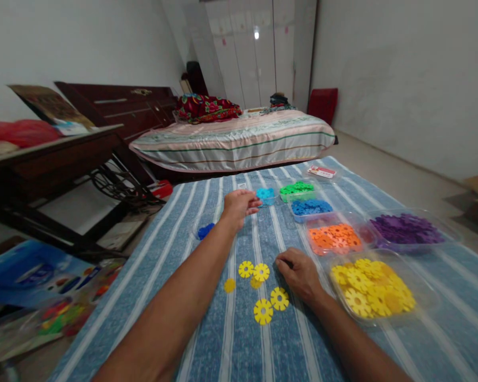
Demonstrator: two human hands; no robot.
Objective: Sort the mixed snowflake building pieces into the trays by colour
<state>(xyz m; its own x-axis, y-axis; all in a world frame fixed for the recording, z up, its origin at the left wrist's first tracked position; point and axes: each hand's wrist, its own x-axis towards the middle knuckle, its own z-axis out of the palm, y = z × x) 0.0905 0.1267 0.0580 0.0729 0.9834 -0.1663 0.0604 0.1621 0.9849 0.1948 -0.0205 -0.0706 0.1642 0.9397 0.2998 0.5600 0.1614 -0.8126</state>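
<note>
My left hand (241, 206) reaches forward over the striped cloth, its fingers loosely bent and apart, beside a small tub of light blue notched discs (266, 196). Nothing shows between those fingers. Nearer to me, my right hand (298, 271) rests on the cloth, curled closed, and I see no piece in it. Just left of it lie several loose yellow notched discs (263, 311), some partly overlapping, with a smaller plain-looking yellow piece (230, 285). Dark blue pieces (206, 231) sit in a clear container left of my left forearm.
Along the right stand clear containers of green pieces (297, 189), blue pieces (311, 207), orange pieces (334, 237), purple pieces (406, 229) and yellow discs (374, 286). A lid with a red-and-white label (322, 172) lies at the far edge. Beyond is a bed (239, 140).
</note>
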